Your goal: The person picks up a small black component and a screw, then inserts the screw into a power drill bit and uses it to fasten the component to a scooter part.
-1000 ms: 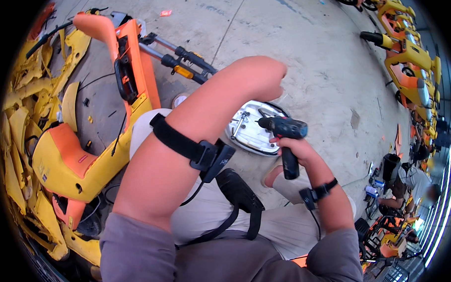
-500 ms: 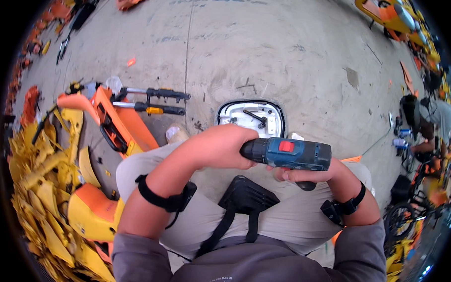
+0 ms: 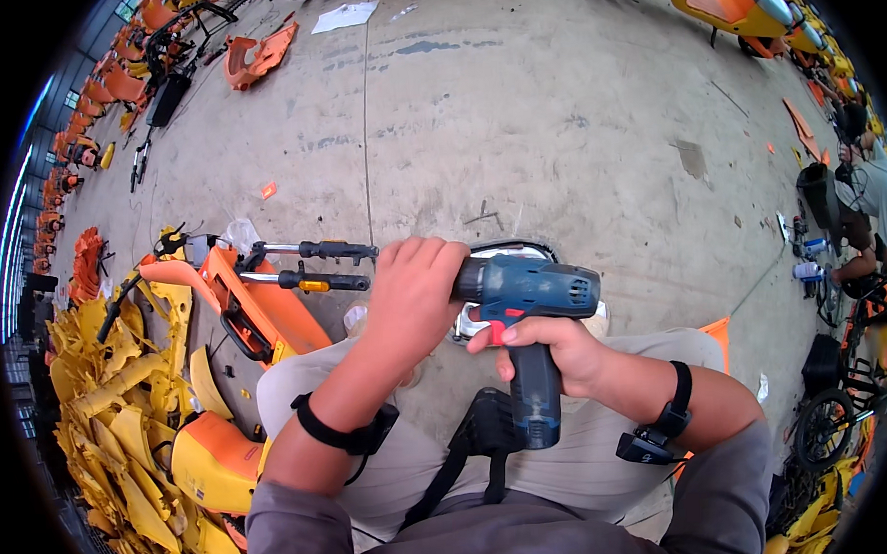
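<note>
A blue-and-black cordless drill (image 3: 537, 283) is held level in front of me, its chuck end to the left and its handle toward my body. My left hand (image 3: 417, 288) is closed around the chuck end, which the fingers partly cover. My right hand (image 3: 568, 353) grips the upper handle, with the index finger near the red trigger (image 3: 497, 332). Beneath the drill, on the floor between my feet, lies a white part with a dark rim (image 3: 525, 245). The drill and my left hand hide most of it.
To the left lie an orange scooter body panel (image 3: 284, 317), a fork (image 3: 317, 280) and a heap of yellow panels (image 3: 116, 406). A parked yellow scooter (image 3: 717, 9) stands far right. Another person (image 3: 866, 199) sits at the right edge near cans (image 3: 810, 270) and a wheel (image 3: 825, 428).
The drill has rolled from top-up to side-on, so its handle and trigger now show. Both hands stay on it. My view has tilted up, showing more far floor.
</note>
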A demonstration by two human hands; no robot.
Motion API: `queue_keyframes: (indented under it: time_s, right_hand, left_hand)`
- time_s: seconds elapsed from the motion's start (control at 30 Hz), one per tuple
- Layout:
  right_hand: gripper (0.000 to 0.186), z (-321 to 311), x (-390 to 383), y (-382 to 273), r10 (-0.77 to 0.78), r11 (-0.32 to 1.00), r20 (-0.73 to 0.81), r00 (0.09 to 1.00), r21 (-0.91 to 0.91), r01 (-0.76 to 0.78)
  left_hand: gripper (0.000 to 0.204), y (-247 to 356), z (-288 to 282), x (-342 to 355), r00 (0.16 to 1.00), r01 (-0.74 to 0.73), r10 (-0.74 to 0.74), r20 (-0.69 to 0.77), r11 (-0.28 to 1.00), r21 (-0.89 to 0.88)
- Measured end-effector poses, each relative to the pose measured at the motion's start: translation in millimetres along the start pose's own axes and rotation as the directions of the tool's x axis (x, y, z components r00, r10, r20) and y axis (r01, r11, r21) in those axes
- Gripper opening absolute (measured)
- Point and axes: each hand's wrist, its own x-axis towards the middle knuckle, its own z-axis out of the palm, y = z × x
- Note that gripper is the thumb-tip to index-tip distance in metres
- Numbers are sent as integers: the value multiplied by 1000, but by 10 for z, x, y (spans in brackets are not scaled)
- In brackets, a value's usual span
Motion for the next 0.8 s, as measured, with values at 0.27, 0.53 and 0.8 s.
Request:
queue_keyframes:
  time_s: [0.27,0.53,0.8]
  right_hand:
    - [50,-431,44,66,-287,247,315,905,-888,387]
    - [88,-264,-40,-118,-236,55,291,927,-949,311]
    - [107,-293,-42,-88,-202,309,202,958,-915,259]
  left_hand:
    - [37,-57,-31,-91,933,76,55,355,936,-344]
    - [26,-76,-39,-80,884,-36,210,418,921,-387]
    - [28,-15,19,-78,919,-7,123,374,955,-297]
